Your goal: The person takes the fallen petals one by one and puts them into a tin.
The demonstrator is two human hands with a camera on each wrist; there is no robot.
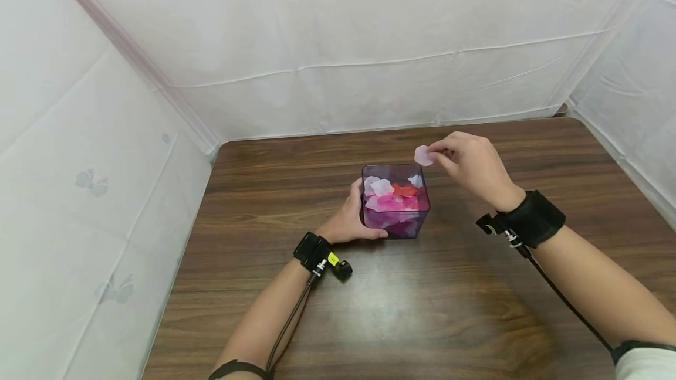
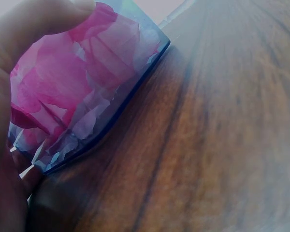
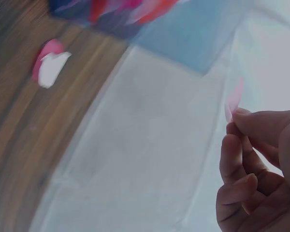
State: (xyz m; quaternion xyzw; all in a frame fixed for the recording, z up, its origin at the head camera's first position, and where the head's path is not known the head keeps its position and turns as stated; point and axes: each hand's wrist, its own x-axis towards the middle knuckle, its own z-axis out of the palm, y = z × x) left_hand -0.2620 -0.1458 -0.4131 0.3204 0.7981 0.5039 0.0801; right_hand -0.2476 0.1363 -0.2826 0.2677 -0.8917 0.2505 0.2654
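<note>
A clear purple square box (image 1: 393, 171) stands on the table, holding many petals (image 1: 386, 202) in pink, white and red. My left hand (image 1: 347, 219) grips its left side, the thumb across the near wall; the left wrist view shows pink petals pressed against that wall. Just beyond the box's right rim, my right hand (image 1: 472, 163) pinches one pale pink petal (image 1: 422, 156) between thumb and fingertips. In the right wrist view this petal is seen edge-on, apart from the box. A pink and white petal pair (image 3: 50, 65) lies on the table beside the box, hidden from the head view.
The brown wood-grain table (image 1: 253, 192) has its far edge not far behind the box. White sheeting (image 1: 338, 46) hangs behind it and along both sides. A camera with a cable is strapped to each wrist.
</note>
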